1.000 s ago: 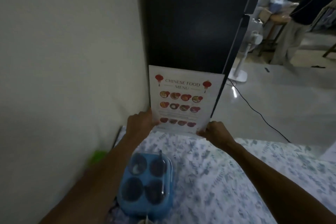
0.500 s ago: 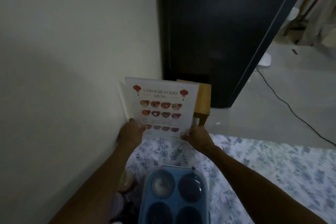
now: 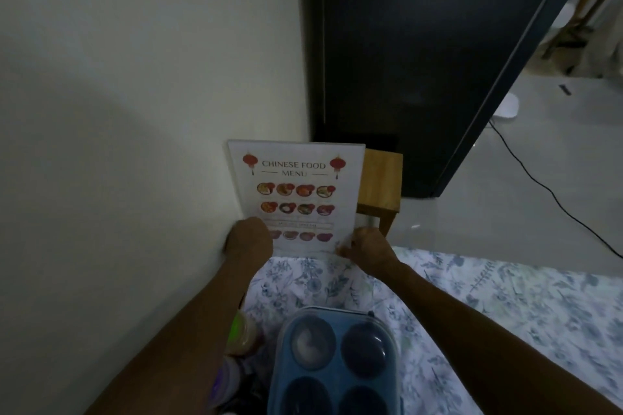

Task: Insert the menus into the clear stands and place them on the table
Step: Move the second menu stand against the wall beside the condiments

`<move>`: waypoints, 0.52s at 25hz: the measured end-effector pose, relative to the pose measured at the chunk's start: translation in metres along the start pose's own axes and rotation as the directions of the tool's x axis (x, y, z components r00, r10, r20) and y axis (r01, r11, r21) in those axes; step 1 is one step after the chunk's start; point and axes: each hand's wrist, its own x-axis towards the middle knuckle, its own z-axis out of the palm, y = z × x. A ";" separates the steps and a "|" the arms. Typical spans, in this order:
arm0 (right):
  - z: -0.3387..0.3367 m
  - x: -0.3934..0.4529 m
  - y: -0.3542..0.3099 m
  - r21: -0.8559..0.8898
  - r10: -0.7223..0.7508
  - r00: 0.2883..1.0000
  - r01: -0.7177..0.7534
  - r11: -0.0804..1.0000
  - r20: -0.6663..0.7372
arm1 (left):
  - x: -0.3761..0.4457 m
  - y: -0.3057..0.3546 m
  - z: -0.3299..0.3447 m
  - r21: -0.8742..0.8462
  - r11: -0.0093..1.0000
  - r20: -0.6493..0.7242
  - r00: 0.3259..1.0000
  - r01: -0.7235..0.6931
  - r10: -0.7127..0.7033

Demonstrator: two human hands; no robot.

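Clear acrylic stand holding white "Chinese Food Menu" sheet: upright at far edge of blue-floral-clothed table, beside cream wall. Left hand closed on its lower left corner; right hand pinching lower right corner. Blue four-well lidded container nearer.

Menu in stand upright at tabletop far edge, 12 o'clock, wall at 9 o'clock, stool behind at 1 o'clock, four-cup tray at 6 o'clock, before it
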 end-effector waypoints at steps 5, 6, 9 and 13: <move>0.008 -0.005 -0.004 -0.025 -0.036 0.999 0.035 0.999 -0.018 | -0.002 -0.003 0.006 -0.076 0.996 0.040 0.999 0.039 -0.036; 0.008 -0.005 -0.004 -0.025 -0.031 0.999 0.030 0.999 -0.023 | -0.003 -0.003 0.006 -0.062 0.998 0.029 0.999 0.030 -0.028; 0.007 -0.007 -0.006 -0.019 -0.030 0.999 0.030 0.999 -0.018 | -0.009 0.001 0.001 -0.030 1.000 0.063 0.998 -0.006 0.008; 0.005 -0.008 -0.007 -0.033 -0.014 1.000 0.014 0.999 0.000 | -0.015 0.008 -0.007 0.055 0.998 0.042 0.999 -0.016 0.014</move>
